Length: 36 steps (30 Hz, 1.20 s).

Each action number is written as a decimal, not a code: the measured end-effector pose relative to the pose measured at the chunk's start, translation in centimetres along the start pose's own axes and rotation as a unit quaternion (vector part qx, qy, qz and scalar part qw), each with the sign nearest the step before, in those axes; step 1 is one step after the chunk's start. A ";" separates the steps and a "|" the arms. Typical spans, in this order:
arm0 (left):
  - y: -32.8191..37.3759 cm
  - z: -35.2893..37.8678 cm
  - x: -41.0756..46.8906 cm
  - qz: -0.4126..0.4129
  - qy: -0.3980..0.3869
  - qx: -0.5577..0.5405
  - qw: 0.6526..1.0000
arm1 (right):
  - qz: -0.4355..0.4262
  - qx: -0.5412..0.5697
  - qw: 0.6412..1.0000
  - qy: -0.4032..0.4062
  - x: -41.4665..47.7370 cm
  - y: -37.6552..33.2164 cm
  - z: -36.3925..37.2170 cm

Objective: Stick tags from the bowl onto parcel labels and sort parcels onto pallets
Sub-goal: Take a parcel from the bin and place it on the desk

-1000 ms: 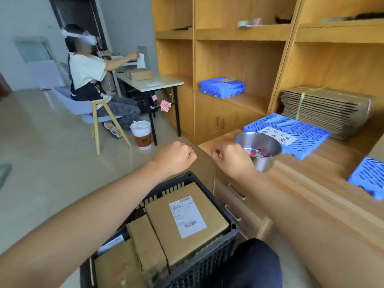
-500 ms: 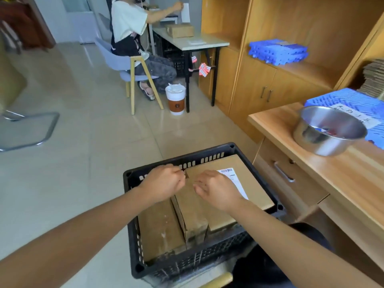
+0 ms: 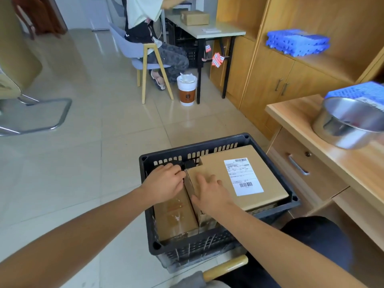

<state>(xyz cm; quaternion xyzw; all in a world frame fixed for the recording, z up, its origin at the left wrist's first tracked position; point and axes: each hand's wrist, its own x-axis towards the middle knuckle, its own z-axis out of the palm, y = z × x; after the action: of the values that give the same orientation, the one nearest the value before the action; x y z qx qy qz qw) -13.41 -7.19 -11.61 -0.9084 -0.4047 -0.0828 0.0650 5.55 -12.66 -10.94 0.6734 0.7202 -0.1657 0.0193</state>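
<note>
One black slotted plastic crate stands on the floor at 6 o'clock and holds three brown cardboard parcels. The wide flat parcel on the crate's 3 o'clock side bears the one white shipping label, face up. The narrow middle parcel touches it, and the low parcel lies deeper on the 9 o'clock side.

Two bare hands are in the crate. The left hand has its fingers curled over the narrow middle parcel's far corner at its 9 o'clock side. The right hand lies flat on cardboard just beside it, fingers spread and pointing to 12 o'clock. I cannot tell which parcel's top it rests on.

One round steel bowl stands on the wooden table at 3 o'clock, well apart from the crate. Its tags cannot be made out. One blue plastic pallet lies behind the bowl, and one stack of blue pallets sits on a shelf at 1 o'clock. One seated person is at 12 o'clock.

Half a second ago both hands were bunched close together over the middle parcel, and the right one hid part of the label. Now the right hand has flattened and spread, the hands lie slightly apart, and the label shows whole. The bowl now sits against the 3 o'clock edge of the view
</note>
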 end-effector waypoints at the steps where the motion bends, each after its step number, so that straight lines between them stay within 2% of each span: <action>1: -0.1 -0.1 0.0 0.001 0.001 0.001 1.000 | 0.003 0.004 1.000 0.004 -0.1 -0.1 -0.3; 7: -1.4 -1.8 1.7 -0.015 0.032 0.016 0.999 | 0.003 0.033 0.998 0.054 -0.3 -0.7 -5.3; 16: -0.4 -10.6 7.2 -0.025 0.120 0.007 0.992 | 0.010 0.114 0.989 0.095 -2.9 0.8 -18.1; 23: 2.3 -17.3 13.0 -0.027 0.169 -0.050 0.984 | 0.006 0.184 0.963 0.198 -7.0 5.6 -28.3; 30: 9.1 -26.1 21.1 0.042 0.238 -0.127 0.962 | 0.016 0.180 0.932 0.315 -14.4 11.6 -37.3; 36: 17.4 -33.6 28.2 0.146 0.260 -0.221 0.928 | 0.030 0.119 0.903 0.413 -22.9 17.2 -43.5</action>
<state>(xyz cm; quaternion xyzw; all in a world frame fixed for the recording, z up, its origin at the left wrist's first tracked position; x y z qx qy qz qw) 14.86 -4.48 26.06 -0.8955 -0.2076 -0.3931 -0.0231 33.01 -22.59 32.24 0.6999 0.6183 0.0431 -0.3551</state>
